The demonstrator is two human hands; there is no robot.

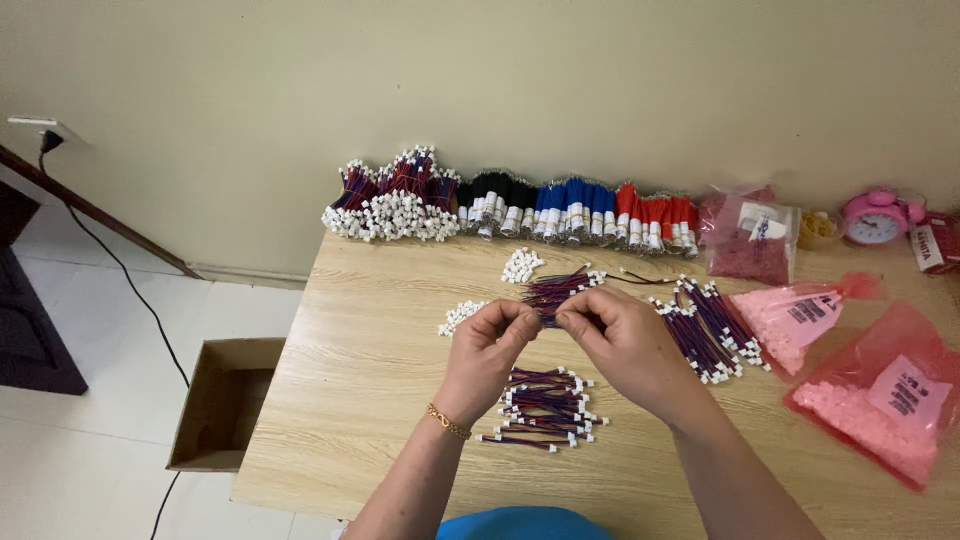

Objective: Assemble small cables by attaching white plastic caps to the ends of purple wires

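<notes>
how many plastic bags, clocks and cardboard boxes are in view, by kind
red plastic bags (of pale pieces): 2
clear bag of red bits: 1
pink alarm clock: 1
cardboard box on the floor: 1
total: 5

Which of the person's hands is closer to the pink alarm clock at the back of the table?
The right hand. It lies nearer the table's middle, below and left of the pink alarm clock; the left hand sits farther left still.

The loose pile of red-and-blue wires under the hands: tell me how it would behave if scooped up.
The wire pile lies unbound, so it would probably spill apart. The thin strands look floppy and light. Its small white connectors might snag on each other.
</notes>
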